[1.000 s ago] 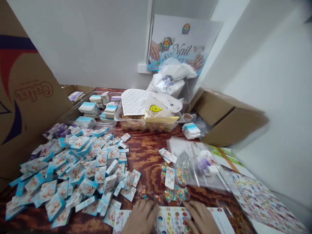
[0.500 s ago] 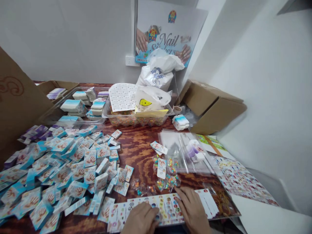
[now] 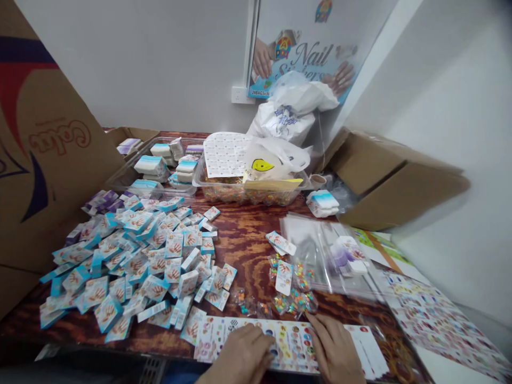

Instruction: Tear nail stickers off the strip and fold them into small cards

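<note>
A row of overlapping nail sticker sheets (image 3: 290,341) lies along the table's front edge, printed with small coloured designs. My left hand (image 3: 244,354) rests on the left part of the row, fingers bent and the thumb apart from the index finger. Over the right part lies my right hand (image 3: 336,349), its fingers stretched across the sheets. White ends of further strips (image 3: 368,352) fan out to its right. Just behind the hands are small clear bags of coloured beads (image 3: 296,301), with a white hand-printed card (image 3: 284,277) on top of some.
A large heap of small blue-and-white boxes (image 3: 152,261) covers the left side. Clear tubs (image 3: 252,194) stand at the back, one with colourful bits. Plastic sleeves (image 3: 308,245) lie right of centre. Cardboard boxes (image 3: 404,181) flank both sides; rubber bands (image 3: 400,357) lie front right.
The camera has turned left, so the scene sits further right and more of the left cardboard box shows. Both hands stay on the sticker sheets in nearly the same pose.
</note>
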`<state>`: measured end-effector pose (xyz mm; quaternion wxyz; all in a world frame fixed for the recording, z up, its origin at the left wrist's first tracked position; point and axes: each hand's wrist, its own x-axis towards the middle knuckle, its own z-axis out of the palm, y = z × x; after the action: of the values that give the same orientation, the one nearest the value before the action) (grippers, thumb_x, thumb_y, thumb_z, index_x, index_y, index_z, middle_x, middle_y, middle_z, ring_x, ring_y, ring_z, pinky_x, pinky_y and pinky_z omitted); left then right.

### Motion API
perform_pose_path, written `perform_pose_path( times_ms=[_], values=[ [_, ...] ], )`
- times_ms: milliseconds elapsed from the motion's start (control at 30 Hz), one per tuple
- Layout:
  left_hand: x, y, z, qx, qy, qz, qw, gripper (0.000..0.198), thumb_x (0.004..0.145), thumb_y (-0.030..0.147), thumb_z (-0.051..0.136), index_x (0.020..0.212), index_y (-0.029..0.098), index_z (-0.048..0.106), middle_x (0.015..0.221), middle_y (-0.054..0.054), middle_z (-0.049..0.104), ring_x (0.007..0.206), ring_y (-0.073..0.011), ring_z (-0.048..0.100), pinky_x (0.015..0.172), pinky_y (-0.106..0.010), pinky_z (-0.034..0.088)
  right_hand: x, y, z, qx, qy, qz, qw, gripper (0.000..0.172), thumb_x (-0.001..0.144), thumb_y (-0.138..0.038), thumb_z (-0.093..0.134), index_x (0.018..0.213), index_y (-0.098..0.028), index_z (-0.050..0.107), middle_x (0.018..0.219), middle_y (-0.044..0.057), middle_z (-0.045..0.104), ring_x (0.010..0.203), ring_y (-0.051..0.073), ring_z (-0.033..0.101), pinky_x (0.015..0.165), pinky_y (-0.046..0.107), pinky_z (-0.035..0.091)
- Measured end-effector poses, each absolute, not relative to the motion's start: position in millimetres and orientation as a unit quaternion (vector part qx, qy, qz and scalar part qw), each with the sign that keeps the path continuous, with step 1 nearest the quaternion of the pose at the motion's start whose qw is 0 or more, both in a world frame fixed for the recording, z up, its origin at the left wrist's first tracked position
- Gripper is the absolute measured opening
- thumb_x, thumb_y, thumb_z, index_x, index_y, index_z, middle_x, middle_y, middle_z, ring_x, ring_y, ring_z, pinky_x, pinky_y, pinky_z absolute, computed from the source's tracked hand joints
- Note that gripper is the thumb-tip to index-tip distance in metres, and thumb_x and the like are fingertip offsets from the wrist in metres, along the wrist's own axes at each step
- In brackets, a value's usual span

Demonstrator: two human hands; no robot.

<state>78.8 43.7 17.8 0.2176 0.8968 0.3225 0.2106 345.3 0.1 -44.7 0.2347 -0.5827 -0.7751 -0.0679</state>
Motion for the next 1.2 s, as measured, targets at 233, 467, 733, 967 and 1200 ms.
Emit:
perform_pose_path(
  times_ms=[233,467,733,967,1200],
  values=[
    [77.3,42.2,14.6,0.891,0.338,0.2,0.226,0.021,0.081,0.013,0.058,0.101,0.02,0.056,0.083,-0.002,0.069,0.073,-0.0193,0.066,0.063,-0.027,0.048,343.5,2.9,-40.7,-0.582,-0.772,-0.077,0.244,0.035,0.098,-0.033,0.04,0.126,-0.018,0.054,0.106,0.012,0.06,0.096,0.026,0.056,0.081,0.038,0.045],
    [77.2,44.7,3.8,0.901,0.322,0.223,0.188,0.02,0.079,0.015,0.06,0.099,0.019,0.057,0.078,-0.001,0.069,0.067,-0.0185,0.066,0.056,-0.026,0.047,347.3,4.8,-44.6,-0.567,-0.779,-0.088,0.255,0.035,0.098,-0.037,0.041,0.124,-0.018,0.056,0.103,0.011,0.061,0.093,0.025,0.057,0.079,0.037,0.045],
    [74.3,49.0,18.9,0.891,0.319,0.243,0.214,0.019,0.095,0.021,0.042,0.107,0.021,0.056,0.083,-0.004,0.07,0.072,-0.0204,0.068,0.059,-0.029,0.055,334.4,5.7,-28.2,-0.612,-0.746,-0.036,0.261,0.03,0.095,-0.03,0.048,0.122,-0.022,0.058,0.103,0.009,0.063,0.094,0.024,0.058,0.078,0.037,0.047],
    [73.4,53.1,18.0,0.898,0.296,0.266,0.187,0.024,0.1,0.027,0.035,0.104,0.021,0.057,0.078,-0.003,0.07,0.067,-0.0173,0.069,0.058,-0.025,0.057,350.7,37.8,17.4,-0.667,-0.664,-0.071,0.33,0.025,0.096,-0.028,0.047,0.116,-0.021,0.059,0.106,0.01,0.061,0.099,0.026,0.055,0.086,0.042,0.043],
    [66.7,51.2,-1.9,0.902,0.287,0.288,0.148,0.021,0.099,0.025,0.038,0.106,0.02,0.057,0.076,-0.003,0.07,0.066,-0.0161,0.069,0.058,-0.023,0.056,426.6,121.0,27.1,-0.759,-0.544,-0.163,0.32,0.044,0.092,-0.042,0.043,0.125,-0.014,0.052,0.119,0.018,0.055,0.114,0.033,0.047,0.097,0.049,0.039]
  ],
)
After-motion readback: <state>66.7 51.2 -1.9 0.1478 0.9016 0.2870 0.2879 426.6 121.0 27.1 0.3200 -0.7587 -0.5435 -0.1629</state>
